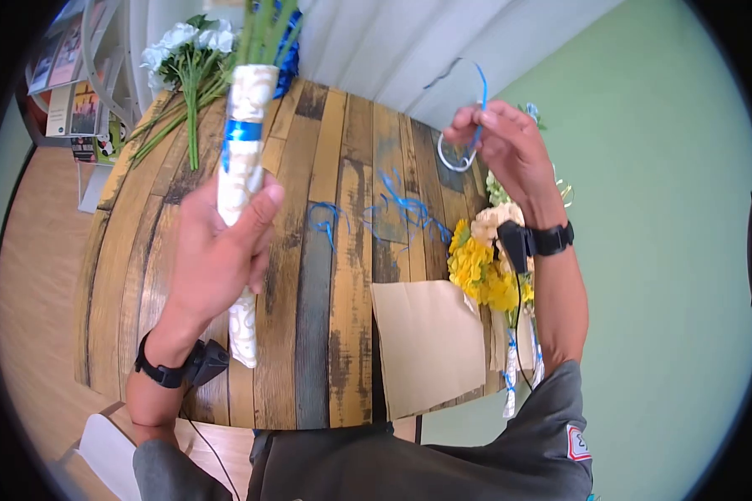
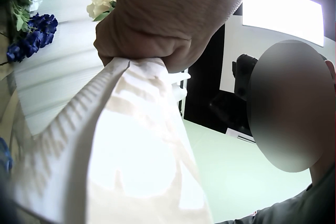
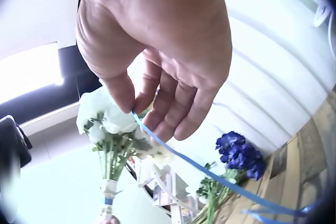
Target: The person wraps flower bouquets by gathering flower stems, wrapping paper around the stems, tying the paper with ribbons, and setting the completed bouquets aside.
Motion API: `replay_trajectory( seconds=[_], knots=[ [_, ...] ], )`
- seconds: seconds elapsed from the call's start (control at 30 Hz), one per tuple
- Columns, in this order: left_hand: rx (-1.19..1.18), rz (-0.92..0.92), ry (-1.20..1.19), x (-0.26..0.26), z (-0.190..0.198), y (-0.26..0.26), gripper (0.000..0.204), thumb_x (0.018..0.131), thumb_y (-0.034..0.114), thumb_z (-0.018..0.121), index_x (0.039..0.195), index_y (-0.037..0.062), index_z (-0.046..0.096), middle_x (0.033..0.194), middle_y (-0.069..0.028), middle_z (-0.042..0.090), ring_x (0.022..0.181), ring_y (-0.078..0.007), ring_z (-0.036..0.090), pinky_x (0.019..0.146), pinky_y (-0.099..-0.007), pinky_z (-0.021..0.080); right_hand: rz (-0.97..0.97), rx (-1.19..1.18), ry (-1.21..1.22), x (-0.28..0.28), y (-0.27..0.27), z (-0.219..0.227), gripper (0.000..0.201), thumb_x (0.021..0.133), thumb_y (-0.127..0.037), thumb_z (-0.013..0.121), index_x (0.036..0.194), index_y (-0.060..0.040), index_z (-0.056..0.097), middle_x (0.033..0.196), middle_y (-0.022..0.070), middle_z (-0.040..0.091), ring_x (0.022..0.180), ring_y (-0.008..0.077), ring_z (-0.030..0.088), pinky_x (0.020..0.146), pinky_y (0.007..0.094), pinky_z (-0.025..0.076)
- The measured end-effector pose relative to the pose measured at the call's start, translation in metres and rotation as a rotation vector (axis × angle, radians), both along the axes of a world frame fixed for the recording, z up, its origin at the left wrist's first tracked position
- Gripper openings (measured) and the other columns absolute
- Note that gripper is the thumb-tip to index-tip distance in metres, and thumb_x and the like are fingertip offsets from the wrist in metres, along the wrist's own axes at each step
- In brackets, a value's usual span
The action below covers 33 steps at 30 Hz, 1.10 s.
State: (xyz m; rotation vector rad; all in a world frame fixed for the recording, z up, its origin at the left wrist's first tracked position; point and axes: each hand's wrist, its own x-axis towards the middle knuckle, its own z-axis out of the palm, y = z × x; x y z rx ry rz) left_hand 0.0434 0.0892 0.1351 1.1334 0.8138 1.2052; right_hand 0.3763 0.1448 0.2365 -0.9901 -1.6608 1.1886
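Note:
My left hand (image 1: 217,255) grips a bouquet by its stems, which are wrapped in white paper (image 1: 253,92) with a beige pattern. Around the wrap runs a shiny blue band of ribbon (image 1: 244,131). White flowers (image 3: 107,113) top this bouquet in the right wrist view, while the left wrist view is filled by the patterned wrap (image 2: 142,145). Raised on the right, my right hand (image 1: 514,146) pinches a thin blue ribbon (image 3: 205,170) between thumb and forefinger. A white loop (image 1: 443,157) shows just under its fingers.
Blue ribbon scraps (image 1: 405,204) lie mid-table. Brown paper sheets (image 1: 430,346) rest near the front edge, beside yellow flowers (image 1: 475,267). Loose white flowers (image 1: 180,46) and dark blue flowers (image 3: 239,155) lie toward the back left. A magazine rack (image 1: 75,104) stands left of the wooden table (image 1: 309,317).

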Motion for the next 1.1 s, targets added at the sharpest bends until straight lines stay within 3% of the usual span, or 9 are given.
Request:
replay_trajectory(
  seconds=[0.1,0.2,0.27,0.37,0.57,0.83,0.9,1.0,1.1],
  knots=[
    [-0.044,-0.055,-0.033,0.004,0.001,-0.002,0.025,0.099,0.023,0.062,0.109,0.0008,0.056,0.054,0.005,0.038,0.037,-0.0051,0.035,0.034,-0.0232,0.033,0.08,0.022,0.091,-0.024,-0.014,0.002,0.015,0.098,-0.012,0.057,0.1,0.0009,0.064,0.1,0.0165,0.07,0.091,0.0268,0.071,0.085,0.0398,0.056],
    [-0.069,-0.1,-0.103,0.003,0.004,-0.004,0.02,0.099,0.019,0.062,0.105,0.0011,0.057,0.058,0.0054,0.043,0.04,-0.0043,0.038,0.035,-0.023,0.036,0.217,-0.076,0.119,-0.05,-0.027,0.007,0.014,0.098,-0.012,0.058,0.099,0.0009,0.063,0.099,0.0183,0.069,0.083,0.0258,0.071,0.078,0.0384,0.058],
    [-0.069,-0.112,-0.127,0.002,0.009,-0.008,0.025,0.098,0.024,0.063,0.106,0.001,0.058,0.057,0.0054,0.042,0.04,-0.0042,0.038,0.035,-0.0229,0.036,0.188,-0.07,0.104,-0.075,-0.036,0.008,0.014,0.098,-0.012,0.059,0.098,0.0013,0.063,0.095,0.0192,0.069,0.073,0.0247,0.071,0.069,0.036,0.058],
    [-0.119,-0.224,-0.16,-0.004,0.008,-0.01,0.037,0.095,0.039,0.066,0.1,0.0025,0.06,0.055,0.0048,0.041,0.038,-0.0046,0.038,0.034,-0.023,0.035,0.178,-0.164,-0.141,-0.11,-0.051,0.01,0.017,0.095,-0.014,0.065,0.098,0.0031,0.063,0.084,0.0147,0.071,0.06,0.0192,0.068,0.054,0.0289,0.055],
    [-0.189,-0.247,-0.267,-0.006,0.009,-0.009,0.031,0.095,0.032,0.066,0.095,0.0024,0.058,0.054,0.0059,0.041,0.037,-0.0034,0.038,0.031,-0.0217,0.035,0.19,-0.26,-0.336,-0.147,-0.062,-0.007,0.018,0.094,-0.012,0.066,0.097,0.0056,0.063,0.08,0.0134,0.071,0.052,0.0134,0.064,0.047,0.0231,0.05],
    [-0.23,-0.188,-0.46,-0.013,0.002,0.008,0.015,0.096,0.016,0.062,0.093,0.0045,0.053,0.056,0.0069,0.042,0.036,-0.003,0.038,0.029,-0.0213,0.036,0.183,-0.392,-0.385,-0.128,-0.065,-0.021,0.023,0.094,-0.022,0.066,0.098,0.001,0.065,0.076,0.0047,0.07,0.049,0.0068,0.057,0.046,0.0206,0.042],
    [-0.165,-0.156,-0.546,-0.02,-0.002,0.016,0.012,0.099,0.013,0.057,0.093,0.003,0.052,0.056,0.0071,0.042,0.036,-0.0026,0.039,0.029,-0.0204,0.037,0.105,-0.483,-0.474,-0.119,-0.07,-0.022,0.022,0.094,-0.024,0.067,0.096,-0.0016,0.066,0.068,0.0002,0.065,0.044,0.0039,0.048,0.044,0.0203,0.036],
    [-0.093,-0.149,-0.604,-0.039,-0.001,0.028,0.013,0.1,0.01,0.053,0.09,0.0032,0.05,0.057,0.0064,0.043,0.036,-0.0018,0.04,0.028,-0.0195,0.037,0.067,-0.474,-0.575,-0.078,-0.068,-0.05,0.017,0.096,-0.021,0.067,0.092,-0.0043,0.067,0.061,-0.003,0.057,0.047,0.0008,0.042,0.043,0.0185,0.029],
    [-0.014,-0.074,-0.602,-0.053,0.005,0.031,0.016,0.101,0.009,0.051,0.086,0.0039,0.048,0.06,0.0068,0.041,0.037,-0.0011,0.038,0.03,-0.0186,0.036,-0.004,-0.311,-0.72,-0.022,-0.057,-0.085,0.025,0.096,-0.025,0.066,0.087,-0.0021,0.068,0.058,-0.0047,0.051,0.052,0.0016,0.041,0.047,0.0209,0.031]
  ],
)
